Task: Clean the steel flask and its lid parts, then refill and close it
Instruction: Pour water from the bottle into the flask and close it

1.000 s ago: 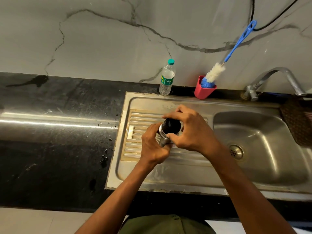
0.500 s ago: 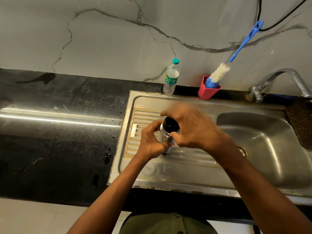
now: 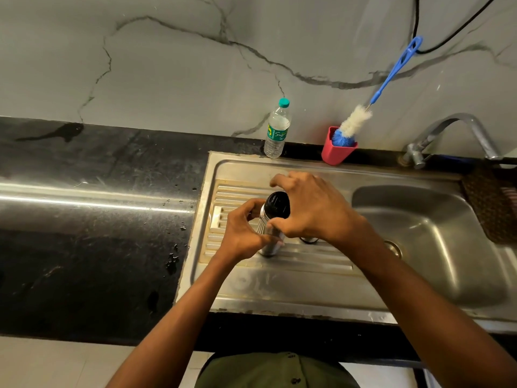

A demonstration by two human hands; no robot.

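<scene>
Head view looks down on 2 hands meeting over the ribbed drainboard [image 3: 307, 261] of a steel sink [image 3: 436, 247]. Between them stands the steel flask [image 3: 268, 233], upright, its base on the drainboard ribs and its black lid [image 3: 277, 204] on top. Left hand [image 3: 243, 231] curls round the flask body from the left, thumb and fingers wrapped about the steel just below the lid. Right hand [image 3: 310, 208] arches over the lid from the right: its thumb presses the flask side just under the black lid, while its fingers curve round the far edge of the lid. Whether those fingers touch the lid on the far side cannot be told. Both hands sit close together, almost touching at the thumbs.

Under the right wrist a small dark ring-shaped part [image 3: 309, 240] lies on the drainboard just beside the flask; most of it is hidden. Along the back edge stand a plastic water bottle [image 3: 277, 130] with a green cap and a red cup [image 3: 337, 152] holding a bottle brush [image 3: 361, 119] with a blue handle, leaning against the marble wall. Near the right edge, a tap [image 3: 453, 130] arches over the basin. Black countertop [image 3: 92, 219] to the left carries scattered water drops.
</scene>
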